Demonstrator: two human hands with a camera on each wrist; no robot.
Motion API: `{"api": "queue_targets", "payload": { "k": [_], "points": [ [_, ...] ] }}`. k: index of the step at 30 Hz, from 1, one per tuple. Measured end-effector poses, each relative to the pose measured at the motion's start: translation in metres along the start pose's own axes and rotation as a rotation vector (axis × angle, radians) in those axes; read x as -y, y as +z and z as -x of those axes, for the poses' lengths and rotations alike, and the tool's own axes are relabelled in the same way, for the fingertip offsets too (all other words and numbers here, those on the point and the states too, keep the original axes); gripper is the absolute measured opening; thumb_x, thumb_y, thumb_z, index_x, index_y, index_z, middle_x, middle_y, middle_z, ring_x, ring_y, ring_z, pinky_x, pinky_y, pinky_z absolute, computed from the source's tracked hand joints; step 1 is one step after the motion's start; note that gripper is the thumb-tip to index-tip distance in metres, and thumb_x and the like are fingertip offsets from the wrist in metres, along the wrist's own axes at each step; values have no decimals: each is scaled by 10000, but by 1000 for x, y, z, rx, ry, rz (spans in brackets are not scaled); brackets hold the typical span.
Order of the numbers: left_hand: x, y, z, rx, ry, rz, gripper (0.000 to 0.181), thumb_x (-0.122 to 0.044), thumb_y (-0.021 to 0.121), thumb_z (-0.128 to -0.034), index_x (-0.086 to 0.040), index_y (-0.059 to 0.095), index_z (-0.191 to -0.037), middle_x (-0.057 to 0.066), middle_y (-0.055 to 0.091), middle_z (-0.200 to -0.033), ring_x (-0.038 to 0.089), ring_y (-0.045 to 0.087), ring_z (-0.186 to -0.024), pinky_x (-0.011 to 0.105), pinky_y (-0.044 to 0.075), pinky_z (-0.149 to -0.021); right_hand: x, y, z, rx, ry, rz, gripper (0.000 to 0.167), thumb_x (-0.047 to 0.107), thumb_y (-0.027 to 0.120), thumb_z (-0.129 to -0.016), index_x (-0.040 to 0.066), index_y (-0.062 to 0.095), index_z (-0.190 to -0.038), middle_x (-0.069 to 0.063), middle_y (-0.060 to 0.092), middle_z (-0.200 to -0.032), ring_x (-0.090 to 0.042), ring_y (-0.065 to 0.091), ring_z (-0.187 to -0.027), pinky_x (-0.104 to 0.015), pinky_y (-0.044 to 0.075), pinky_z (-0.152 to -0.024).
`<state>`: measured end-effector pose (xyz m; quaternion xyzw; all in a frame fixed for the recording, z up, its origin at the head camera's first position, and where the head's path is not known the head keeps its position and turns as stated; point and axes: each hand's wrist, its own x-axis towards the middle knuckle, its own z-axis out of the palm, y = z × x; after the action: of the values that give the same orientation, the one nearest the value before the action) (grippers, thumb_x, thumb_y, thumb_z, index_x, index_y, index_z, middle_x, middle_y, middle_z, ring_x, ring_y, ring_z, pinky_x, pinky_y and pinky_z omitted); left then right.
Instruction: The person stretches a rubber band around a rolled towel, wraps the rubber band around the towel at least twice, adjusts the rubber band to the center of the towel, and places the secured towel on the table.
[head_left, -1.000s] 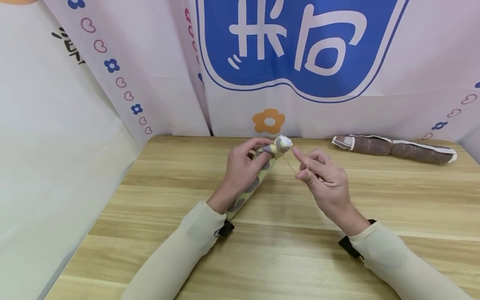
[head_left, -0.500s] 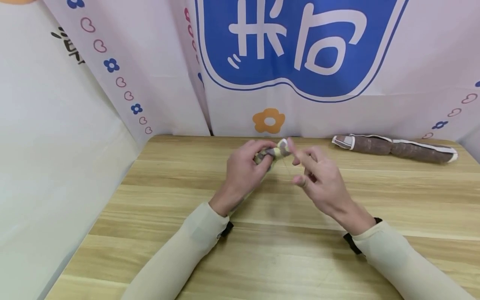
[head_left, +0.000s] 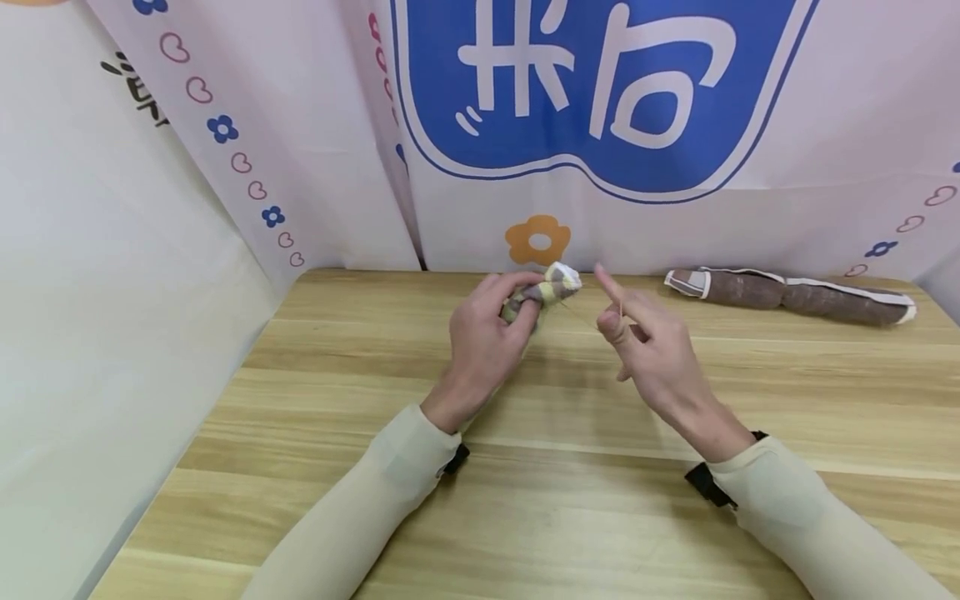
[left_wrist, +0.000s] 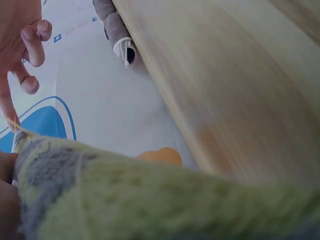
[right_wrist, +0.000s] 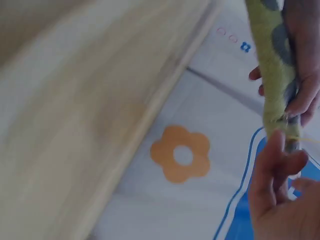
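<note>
Left hand (head_left: 483, 321) grips rolled yellow-and-gray towel (head_left: 557, 289) near its far end by table's (head_left: 555, 508) far edge, right hand (head_left: 652, 346) holding stretched elastic band (head_left: 621, 309); roll looks light, soft, grippy, probably best squeezed just beside band.

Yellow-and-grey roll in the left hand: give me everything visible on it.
The yellow-and-grey roll looks like soft, fuzzy fabric: a slim tube, pale yellow with grey patches and a white end. The left hand grips it near that end, which points away and rightward in the head view. A thin yellowish band runs from near that end to the right hand. Its other end is hidden in the head view.
</note>
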<state>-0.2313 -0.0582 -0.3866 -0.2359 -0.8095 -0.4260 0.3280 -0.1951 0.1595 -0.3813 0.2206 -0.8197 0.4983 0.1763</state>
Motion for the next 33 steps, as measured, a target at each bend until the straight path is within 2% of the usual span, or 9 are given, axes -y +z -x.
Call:
{"api": "queue_targets", "payload": {
  "k": [3,7,12,14,19,22,24,29,33],
  "points": [
    [0,0,0,-33,4,-19,181,-44,709,-965,-52,788,-1127,71,718,-928,117,501,-610,284,399,-493,3,3,3,84,13,-37,723,729,434,-1015,278,539,-1571,-54,618,-1014,-210,540,-572,-369,539,-476],
    [0,-1,0,-24,-29,-19,173,-53,723,-966,-56,787,-1127,75,731,-934,111,507,-586,275,400,-475,8,7,5,140,-117,-36,765,774,384,-983,314,530,-1576,-27,577,-972,-149,495,-609,-324,520,-466],
    [-2,-1,0,39,-84,18,178,-59,721,-974,-68,780,-1141,75,756,-997,100,548,-594,263,418,-446,10,7,4,100,-356,-113,603,609,367,-1069,293,563,-1543,-49,560,-923,-100,496,-648,-245,492,-465],
    [-3,-1,0,46,-103,28,187,-57,712,-975,-72,780,-1149,71,756,-1013,107,565,-616,264,424,-453,11,6,3,34,-377,-77,627,583,364,-1080,231,529,-1572,-33,572,-919,-88,490,-622,-211,473,-469],
    [-3,0,0,2,-117,30,196,-57,706,-972,-79,785,-1150,60,748,-1019,117,577,-653,268,426,-477,10,0,3,-40,-155,56,731,629,325,-1086,138,484,-1604,-45,653,-978,-99,499,-494,-224,473,-461],
    [-3,0,0,-32,-73,8,195,-46,704,-969,-68,786,-1144,72,745,-1013,113,551,-606,273,419,-460,11,-4,2,10,6,75,744,639,290,-1102,61,711,-1307,-35,709,-1275,-162,509,-435,-286,506,-463],
    [-3,1,0,-46,-41,-15,193,-42,707,-966,-65,787,-1141,78,746,-1012,111,535,-587,276,418,-458,13,-6,1,47,69,63,736,623,269,-1114,63,726,-1248,-28,712,-1261,-201,528,-442,-335,529,-466],
    [-4,1,-1,-50,-26,-50,173,-44,719,-967,-64,787,-1125,84,748,-1003,106,540,-603,276,427,-477,18,-6,4,164,70,-2,783,658,230,-1096,111,637,-1481,-49,603,-843,-222,566,-612,-381,540,-480],
    [-4,2,0,-45,-39,-31,170,-34,712,-969,-53,785,-1121,93,746,-996,121,555,-618,273,429,-480,21,0,7,235,61,-59,808,676,239,-1085,86,667,-1434,-32,591,-840,-202,524,-628,-389,540,-477]
  ]
}}
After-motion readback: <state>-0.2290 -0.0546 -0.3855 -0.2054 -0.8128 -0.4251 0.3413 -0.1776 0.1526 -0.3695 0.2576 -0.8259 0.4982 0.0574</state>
